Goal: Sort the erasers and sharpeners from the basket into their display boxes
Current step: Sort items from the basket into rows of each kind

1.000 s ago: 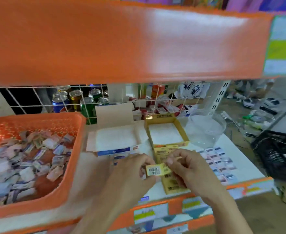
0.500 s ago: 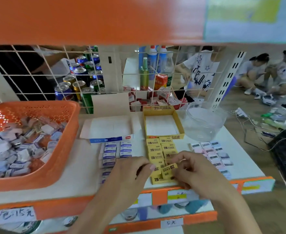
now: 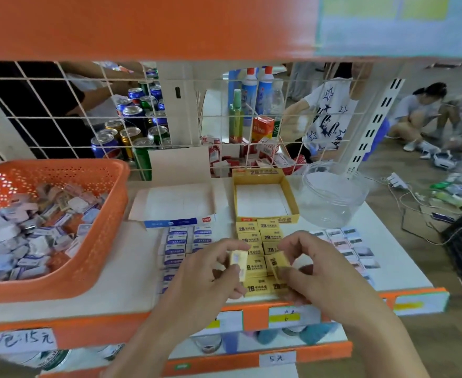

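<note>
Hands pinch one yellow eraser each: left hand [image 3: 210, 271], right hand [image 3: 314, 271], I think. Careless placing could knock my eraser rows [image 3: 259, 241] crooked.

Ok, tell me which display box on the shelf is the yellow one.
The yellow display box is the right-hand one, beside the clear tub; the other box is white with blue front.

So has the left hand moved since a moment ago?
Yes. The left hand has drawn left, away from the yellow erasers, carrying its own eraser.
</note>
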{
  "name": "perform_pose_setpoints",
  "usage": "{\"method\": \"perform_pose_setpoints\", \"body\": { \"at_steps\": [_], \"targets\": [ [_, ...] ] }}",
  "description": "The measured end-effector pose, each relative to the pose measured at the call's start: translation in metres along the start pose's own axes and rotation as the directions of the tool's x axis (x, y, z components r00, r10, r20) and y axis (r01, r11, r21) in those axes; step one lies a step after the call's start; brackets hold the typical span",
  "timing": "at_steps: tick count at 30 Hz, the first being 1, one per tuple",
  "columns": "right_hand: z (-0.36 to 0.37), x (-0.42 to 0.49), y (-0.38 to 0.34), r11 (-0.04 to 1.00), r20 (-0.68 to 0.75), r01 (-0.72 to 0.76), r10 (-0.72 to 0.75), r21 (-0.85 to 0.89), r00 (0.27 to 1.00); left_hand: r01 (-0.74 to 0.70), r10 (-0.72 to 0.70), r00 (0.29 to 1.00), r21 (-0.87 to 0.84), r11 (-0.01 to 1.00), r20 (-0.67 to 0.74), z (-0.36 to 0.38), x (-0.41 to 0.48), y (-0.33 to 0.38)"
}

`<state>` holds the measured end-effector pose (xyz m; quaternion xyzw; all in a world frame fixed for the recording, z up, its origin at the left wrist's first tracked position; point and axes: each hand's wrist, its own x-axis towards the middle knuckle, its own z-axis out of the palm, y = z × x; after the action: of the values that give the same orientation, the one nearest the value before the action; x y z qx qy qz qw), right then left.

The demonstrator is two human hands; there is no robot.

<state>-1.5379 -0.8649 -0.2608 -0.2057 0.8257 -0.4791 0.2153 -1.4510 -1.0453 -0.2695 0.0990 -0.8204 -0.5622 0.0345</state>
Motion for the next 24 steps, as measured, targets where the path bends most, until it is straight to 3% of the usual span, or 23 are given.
{"method": "perform_pose_setpoints", "body": {
  "at_steps": [4, 13, 24],
  "targets": [
    [-0.001, 0.003, 0.005, 0.993, -0.024, 0.021, -0.023, -0.116, 0.999, -0.039, 0.041, 0.999, 0.075, 0.996, -0.034, 0.001, 0.003, -0.004],
    [-0.003, 0.007, 0.015, 0.976, -0.031, -0.017, 0.011, -0.215, 0.999, 0.050, -0.042, 0.994, 0.073, 0.996, -0.100, 0.013, 0.006, -0.011],
    [-0.004, 0.006, 0.016, 0.947, -0.062, 0.029, -0.052, -0.321, 0.997, 0.031, 0.045, 0.981, 0.380, 0.924, -0.191, 0.030, 0.006, -0.008]
  ]
}}
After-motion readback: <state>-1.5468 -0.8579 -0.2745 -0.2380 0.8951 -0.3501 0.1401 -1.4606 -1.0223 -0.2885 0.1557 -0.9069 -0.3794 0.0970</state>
